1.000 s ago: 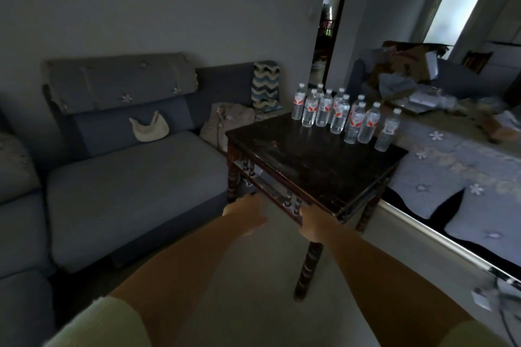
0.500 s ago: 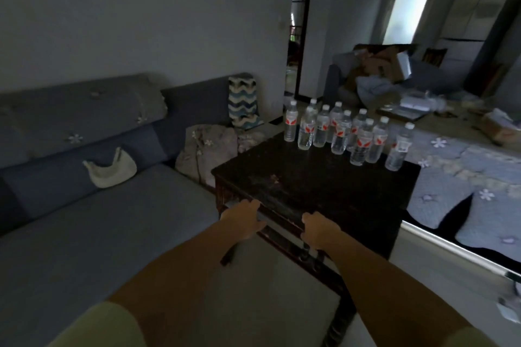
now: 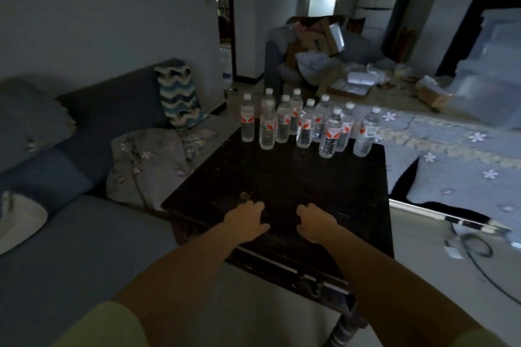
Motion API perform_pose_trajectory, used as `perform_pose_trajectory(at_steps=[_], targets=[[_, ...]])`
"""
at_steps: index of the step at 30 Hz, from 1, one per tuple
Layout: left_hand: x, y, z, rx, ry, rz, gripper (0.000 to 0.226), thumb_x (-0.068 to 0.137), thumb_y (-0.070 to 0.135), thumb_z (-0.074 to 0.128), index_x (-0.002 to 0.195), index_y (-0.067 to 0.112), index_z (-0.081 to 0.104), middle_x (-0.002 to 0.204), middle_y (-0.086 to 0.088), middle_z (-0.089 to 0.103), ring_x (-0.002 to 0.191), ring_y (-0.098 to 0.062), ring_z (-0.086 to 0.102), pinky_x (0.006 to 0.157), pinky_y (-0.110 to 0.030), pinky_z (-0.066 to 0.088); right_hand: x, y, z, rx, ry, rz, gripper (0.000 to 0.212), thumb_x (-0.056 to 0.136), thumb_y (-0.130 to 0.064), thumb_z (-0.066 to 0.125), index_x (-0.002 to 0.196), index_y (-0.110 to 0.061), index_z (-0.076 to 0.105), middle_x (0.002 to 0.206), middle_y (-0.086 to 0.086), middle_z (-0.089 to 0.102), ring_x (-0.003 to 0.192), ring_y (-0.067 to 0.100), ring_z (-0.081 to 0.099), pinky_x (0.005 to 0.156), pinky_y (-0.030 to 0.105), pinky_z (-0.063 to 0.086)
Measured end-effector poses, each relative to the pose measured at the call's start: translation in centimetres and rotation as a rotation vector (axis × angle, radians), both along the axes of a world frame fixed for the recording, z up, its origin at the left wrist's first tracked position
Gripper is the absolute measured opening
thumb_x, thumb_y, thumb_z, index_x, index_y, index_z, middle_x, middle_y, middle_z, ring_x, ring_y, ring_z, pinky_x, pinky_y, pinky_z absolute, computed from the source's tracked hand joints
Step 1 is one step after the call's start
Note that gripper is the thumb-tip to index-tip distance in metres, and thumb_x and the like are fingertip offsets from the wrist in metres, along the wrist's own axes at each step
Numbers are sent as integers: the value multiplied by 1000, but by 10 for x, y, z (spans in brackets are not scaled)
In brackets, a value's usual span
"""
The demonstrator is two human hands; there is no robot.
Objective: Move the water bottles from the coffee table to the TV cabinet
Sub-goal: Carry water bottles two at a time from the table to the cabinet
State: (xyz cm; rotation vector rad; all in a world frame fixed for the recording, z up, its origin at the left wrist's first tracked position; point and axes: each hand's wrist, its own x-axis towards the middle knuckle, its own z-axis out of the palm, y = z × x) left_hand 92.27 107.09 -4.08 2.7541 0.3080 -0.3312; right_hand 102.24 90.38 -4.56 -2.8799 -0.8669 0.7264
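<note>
Several clear water bottles (image 3: 303, 124) with white caps and red-and-white labels stand upright in a cluster along the far edge of the dark wooden coffee table (image 3: 282, 186). My left hand (image 3: 245, 221) and my right hand (image 3: 315, 222) hover side by side over the table's near part, well short of the bottles. Both hands hold nothing, with fingers loosely curled and slightly apart. No TV cabinet shows in this view.
A grey-blue sofa (image 3: 70, 228) runs along the left with a grey cushion (image 3: 149, 163) and a zigzag throw (image 3: 179, 98). A floral-quilted seat (image 3: 456, 160) lies to the right. Cluttered boxes (image 3: 315, 39) sit behind the table. Cables (image 3: 476, 248) trail on the floor at right.
I have come closer to the table and look further down on it. Both hands have moved from the table's near edge forward over its top.
</note>
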Motion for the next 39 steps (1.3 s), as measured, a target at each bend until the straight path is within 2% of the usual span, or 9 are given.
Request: perform_pose_trajectory(at_steps=[5, 10, 15, 24, 29, 32, 34, 36, 39], targets=[[96, 8, -7, 33, 7, -50, 54, 92, 45, 54, 135, 16, 40, 128, -9, 48, 114, -25, 51, 96, -39, 46, 82, -9, -10, -8, -23, -162, 45, 100, -26, 46, 142, -13, 36, 142, 12, 38, 122, 31, 49, 99, 40, 46], [199, 27, -9, 8, 37, -50, 54, 91, 45, 55, 135, 16, 42, 126, -8, 50, 108, -22, 54, 89, -36, 49, 169, -10, -14, -7, -35, -226, 47, 99, -27, 48, 142, -14, 36, 143, 12, 39, 124, 31, 49, 99, 40, 46], [277, 23, -21, -56, 51, -97, 57, 91, 44, 55, 138, 15, 39, 129, -9, 48, 112, -23, 53, 90, -33, 47, 244, -25, -17, 6, -52, -317, 46, 96, -28, 51, 138, -13, 41, 138, 13, 43, 125, 32, 49, 101, 42, 44], [403, -2, -59, -169, 87, -227, 62, 90, 44, 58, 139, 14, 37, 132, -12, 48, 117, -25, 51, 95, -35, 45, 338, -35, -47, 97, 22, -553, 43, 92, -27, 55, 131, -10, 48, 133, 15, 51, 123, 32, 51, 97, 38, 46], [469, -17, -77, -422, -22, -29, 88, 84, 43, 67, 150, 11, 17, 150, -13, 32, 137, -28, 35, 110, -38, 34, 398, -37, -64, 340, -4, -833, 40, 91, -26, 58, 125, -5, 51, 125, 19, 57, 117, 35, 55, 93, 37, 45], [503, -22, -89, -620, -225, 80, 88, 74, 33, 79, 145, 14, 30, 141, -10, 46, 131, -24, 44, 107, -42, 38, 434, -37, -73, 537, -68, -1038, 49, 90, -27, 63, 127, 0, 48, 126, 22, 55, 117, 36, 54, 96, 42, 46], [525, -26, -99, -716, -315, 97, 85, 69, 26, 83, 140, 14, 38, 134, -6, 53, 125, -21, 50, 103, -43, 42, 457, -36, -79, 635, -116, -1148, 65, 85, -31, 70, 134, 1, 42, 131, 23, 50, 121, 38, 50, 101, 46, 43], [540, -29, -112, -841, -390, 124, 78, 65, 18, 85, 132, 13, 45, 127, -1, 59, 119, -15, 55, 100, -35, 46, 477, -35, -85, 766, -179, -1211, 83, 80, -31, 77, 143, -1, 31, 139, 22, 42, 129, 38, 43, 106, 49, 38], [548, -34, -128, -975, -427, 175, 79, 62, 18, 87, 127, 23, 41, 119, 15, 58, 111, 0, 57, 89, -11, 43, 501, -34, -95, 933, -257, -1231, 98, 72, -23, 83, 148, -7, 23, 147, 17, 35, 136, 33, 36, 111, 48, 34]])
